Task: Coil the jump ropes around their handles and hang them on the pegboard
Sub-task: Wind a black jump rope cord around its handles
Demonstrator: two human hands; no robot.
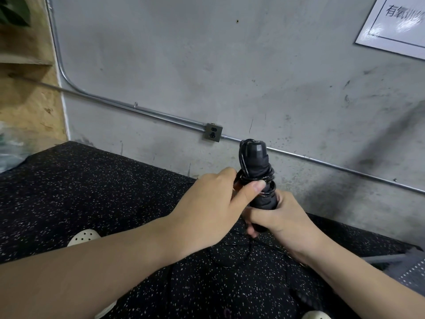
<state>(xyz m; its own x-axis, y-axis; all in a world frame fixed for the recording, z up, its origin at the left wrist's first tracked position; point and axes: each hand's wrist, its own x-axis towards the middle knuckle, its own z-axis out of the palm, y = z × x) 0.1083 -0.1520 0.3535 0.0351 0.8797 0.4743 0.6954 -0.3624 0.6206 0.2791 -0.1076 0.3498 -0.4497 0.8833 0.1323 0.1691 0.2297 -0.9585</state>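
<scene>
While the right hand (pixel 279 223) grips the lower end of the black handles (pixel 258 171) with its fingers (pixel 253 231) curled round them, the bundle stands nearly upright in front of the grey wall (pixel 207 65), held above the floor. Black rope (pixel 266 178) is wound in several turns about the middle of the handles, with one strand running up the left side to the top end. The left hand (pixel 207 203) comes in from the left, its thumb (pixel 253 188) pressed against the coils and the remaining fingers curled behind the bundle, pinching the rope there. A loose length of rope trails down from the hands and lies on the floor in a faint loop beneath the wrists; its full path cannot be made out against the dark surface.

Dark speckled rubber floor (pixel 92 192) runs up to the wall. A metal pipe (pixel 138 109) crosses the wall at a slant and passes through a small socket box (pixel 212 132), just left of and behind the handle tops. A white sign (pixel 395 24) with printed characters is fixed at the upper right. Wooden shelving (pixel 27 72) stands at the left edge. Two pale perforated shoes (pixel 84 237) show at the lower part of the view, one below the left forearm, one at the bottom edge.
</scene>
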